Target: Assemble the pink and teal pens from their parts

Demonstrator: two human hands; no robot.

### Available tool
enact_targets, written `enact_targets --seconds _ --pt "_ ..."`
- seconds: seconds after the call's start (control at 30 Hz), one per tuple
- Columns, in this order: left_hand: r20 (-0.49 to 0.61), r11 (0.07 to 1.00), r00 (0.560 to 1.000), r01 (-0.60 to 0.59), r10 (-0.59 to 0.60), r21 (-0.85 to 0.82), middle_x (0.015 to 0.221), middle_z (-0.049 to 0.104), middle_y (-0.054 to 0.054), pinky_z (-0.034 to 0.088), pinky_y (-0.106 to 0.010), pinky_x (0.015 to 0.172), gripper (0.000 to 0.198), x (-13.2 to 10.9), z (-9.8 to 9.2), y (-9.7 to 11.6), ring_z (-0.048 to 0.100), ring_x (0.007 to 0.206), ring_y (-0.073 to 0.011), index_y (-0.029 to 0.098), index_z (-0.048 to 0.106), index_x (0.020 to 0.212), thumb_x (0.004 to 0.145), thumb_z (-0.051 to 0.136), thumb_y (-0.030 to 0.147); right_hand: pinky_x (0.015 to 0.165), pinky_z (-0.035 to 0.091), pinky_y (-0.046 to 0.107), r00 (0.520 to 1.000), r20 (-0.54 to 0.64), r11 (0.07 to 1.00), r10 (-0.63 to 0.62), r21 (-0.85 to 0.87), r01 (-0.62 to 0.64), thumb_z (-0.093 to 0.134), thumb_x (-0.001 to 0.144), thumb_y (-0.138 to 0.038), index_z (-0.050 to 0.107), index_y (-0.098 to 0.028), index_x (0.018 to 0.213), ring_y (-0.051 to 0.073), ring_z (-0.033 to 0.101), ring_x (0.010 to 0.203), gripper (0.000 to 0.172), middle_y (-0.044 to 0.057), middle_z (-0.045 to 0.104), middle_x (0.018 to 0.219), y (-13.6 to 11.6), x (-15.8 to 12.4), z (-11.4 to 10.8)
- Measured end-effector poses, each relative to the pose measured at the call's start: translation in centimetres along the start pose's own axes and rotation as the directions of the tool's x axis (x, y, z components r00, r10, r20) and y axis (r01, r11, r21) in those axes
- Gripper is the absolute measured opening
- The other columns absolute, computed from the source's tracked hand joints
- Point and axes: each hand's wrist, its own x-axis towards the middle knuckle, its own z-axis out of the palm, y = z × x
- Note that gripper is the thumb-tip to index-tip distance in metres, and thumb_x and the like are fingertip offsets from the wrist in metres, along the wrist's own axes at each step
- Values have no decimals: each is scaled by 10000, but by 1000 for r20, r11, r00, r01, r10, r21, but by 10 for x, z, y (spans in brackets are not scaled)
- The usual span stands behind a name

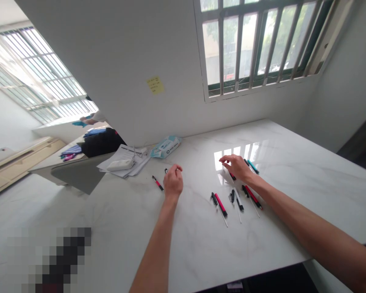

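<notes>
Over a glossy white marbled tabletop (195, 240), a person's loosely curled left hand (173, 182), its grip hidden, sits just beside a slim red-and-black pen (157, 184). The right hand (236, 166), fingers half bent, any hold unclear, partly covers a dark-and-red pen piece (232, 176); a teal tube-shaped piece (253, 166) lies near.

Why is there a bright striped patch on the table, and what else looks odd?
In the head view, the glare beside the right hand looks like the barred window reflected in the glossy tabletop; the same view's lower left shows coarse pixel blocks, and the head view's yellow note has writing too small to read.
</notes>
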Motion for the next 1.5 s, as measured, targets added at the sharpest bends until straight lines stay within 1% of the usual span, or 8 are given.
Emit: enact_targets --seconds 0.17,0.37,0.47,0.63,1.0,1.27,1.4,1.5 --pt "-98 904 941 338 -324 262 1076 770 -183 496 -473 903 285 15 -35 -48 711 1057 -390 224 646 1132 946 486 369 806 602 402 999 -52 997 -16 70 20 590 938 -172 767 -253 1033 232 747 860 217 36 798 970 4 -6 -19" --pt "39 829 883 423 -468 365 1183 731 -275 500 -530 972 635 19 -39 -70 679 1171 -444 156 638 1131 927 424 718 774 616 369 995 -67 983 73 175 -60 621 915 -210 777 -255 970 205 752 815 172 11 808 938 13 -9 -27" --pt "74 861 920 330 -385 386 1201 727 -257 497 -537 985 645 16 -29 -59 669 1184 -442 184 641 1136 880 481 754 789 628 369 994 -61 977 89 201 -75 628 910 -221 783 -255 973 206 759 826 171 12 813 942 12 -10 -26" --pt "52 888 961 229 -272 398 1222 715 -224 501 -508 976 422 9 -13 -46 670 1171 -411 206 642 1196 907 554 501 789 640 358 991 -47 969 125 222 -112 648 896 -203 786 -246 960 208 775 825 158 15 814 921 5 -10 -27" --pt "16 913 970 225 -245 340 1229 708 -208 491 -469 987 305 12 -18 -56 656 1184 -377 199 655 1187 965 506 345 810 663 379 993 -1 952 122 282 -117 672 897 -220 791 -243 977 204 776 809 146 19 809 911 3 -12 -26" --pt "-134 952 953 286 -272 104 1191 711 -183 487 -423 963 341 13 -24 -30 687 1108 -317 170 506 1324 1028 349 234 905 660 404 990 -44 913 132 394 -105 696 888 -242 749 -236 1117 201 783 879 235 28 805 949 3 -12 -25" --pt "-101 993 995 -22 11 -114 1140 721 -96 499 -359 944 257 -2 -8 -1 682 1046 -242 223 594 1198 1023 408 248 960 642 423 985 -18 849 171 510 -138 725 855 -254 734 -237 1151 203 781 913 296 27 805 961 -1 -12 -23" --pt "-15 907 957 -279 289 -315 1117 732 -66 510 -331 899 193 -20 12 20 680 990 -211 236 684 1087 991 524 283 947 641 418 982 50 791 185 585 -179 737 833 -259 728 -227 1161 208 778 911 330 42 804 964 -11 -12 -20"
